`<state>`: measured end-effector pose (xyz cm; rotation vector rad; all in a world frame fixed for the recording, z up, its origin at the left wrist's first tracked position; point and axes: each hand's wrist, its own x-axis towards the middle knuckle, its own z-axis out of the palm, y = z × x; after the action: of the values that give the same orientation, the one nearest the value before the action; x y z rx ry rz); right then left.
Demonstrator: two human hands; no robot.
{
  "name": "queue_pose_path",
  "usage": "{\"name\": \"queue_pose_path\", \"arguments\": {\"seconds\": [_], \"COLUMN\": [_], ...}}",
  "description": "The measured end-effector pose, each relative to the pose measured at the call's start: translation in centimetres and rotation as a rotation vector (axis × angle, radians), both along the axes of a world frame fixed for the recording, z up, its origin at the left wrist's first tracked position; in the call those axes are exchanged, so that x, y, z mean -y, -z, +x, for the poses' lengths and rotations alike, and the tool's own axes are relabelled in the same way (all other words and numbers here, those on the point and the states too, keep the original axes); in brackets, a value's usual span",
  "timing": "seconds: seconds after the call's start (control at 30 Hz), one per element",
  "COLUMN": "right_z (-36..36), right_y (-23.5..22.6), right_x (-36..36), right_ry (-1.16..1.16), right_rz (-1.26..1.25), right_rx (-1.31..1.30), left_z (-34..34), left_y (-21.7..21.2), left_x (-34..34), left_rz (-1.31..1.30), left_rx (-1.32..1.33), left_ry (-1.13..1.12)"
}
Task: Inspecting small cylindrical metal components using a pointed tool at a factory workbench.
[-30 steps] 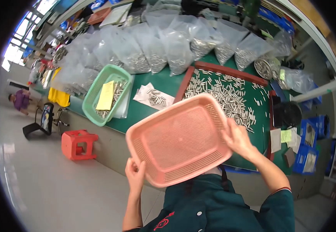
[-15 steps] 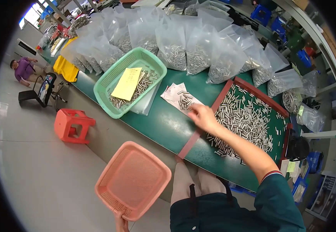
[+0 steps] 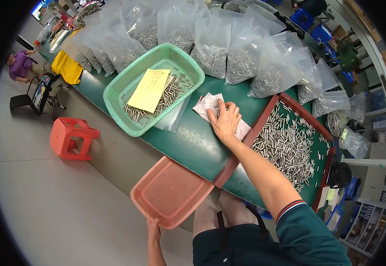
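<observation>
My left hand (image 3: 154,224) grips the lower rim of a pink mesh plastic basket (image 3: 171,190), which holds nothing and is held tilted by the table's front edge. My right hand (image 3: 225,120) lies over the small metal pins on a whitish paper sheet (image 3: 242,129), fingers spread and bent a little. Most of those pins are hidden under the palm and fingers. Right of that hand, a dense heap of short metal pins (image 3: 281,146) spreads within a dark red wooden frame (image 3: 306,116) on the green table.
A green mesh basket (image 3: 113,107) holds more pins and a yellow written slip (image 3: 150,91). Clear plastic bags of pins (image 3: 210,57) line the table's far side. A red stool (image 3: 71,137) stands on the floor at left; a person in purple (image 3: 22,66) is beyond.
My right hand has come down flat over the pins on the paper. My left hand has brought the pink basket up and right, against the table edge.
</observation>
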<state>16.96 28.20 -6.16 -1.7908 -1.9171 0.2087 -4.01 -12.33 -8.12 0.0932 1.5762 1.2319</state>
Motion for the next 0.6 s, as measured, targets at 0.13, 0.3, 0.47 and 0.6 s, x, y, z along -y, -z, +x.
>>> {"name": "queue_pose_path", "arguments": {"seconds": [0.13,0.3,0.47,0.6], "right_z": [-0.2,-0.4,-1.9,-3.3], "right_y": [0.5,0.9,0.6,0.0], "right_x": [-0.1,0.3,3.5,6.7], "right_ry": [0.012,-0.034,-0.158,-0.209], "right_rz": [0.056,0.057,0.041,-0.008], "right_rx": [0.034,-0.020,-0.082,-0.099], "left_z": [0.2,0.0,-0.1,0.5], "left_y": [2.0,2.1,1.8,1.5], "left_x": [-1.2,-3.3,-4.7,-6.0], "left_rz": [0.038,0.103,0.071,0.081], "left_rx": [0.020,0.028,-0.010,-0.029], "left_ry": [0.071,0.109,0.100,0.097]}}
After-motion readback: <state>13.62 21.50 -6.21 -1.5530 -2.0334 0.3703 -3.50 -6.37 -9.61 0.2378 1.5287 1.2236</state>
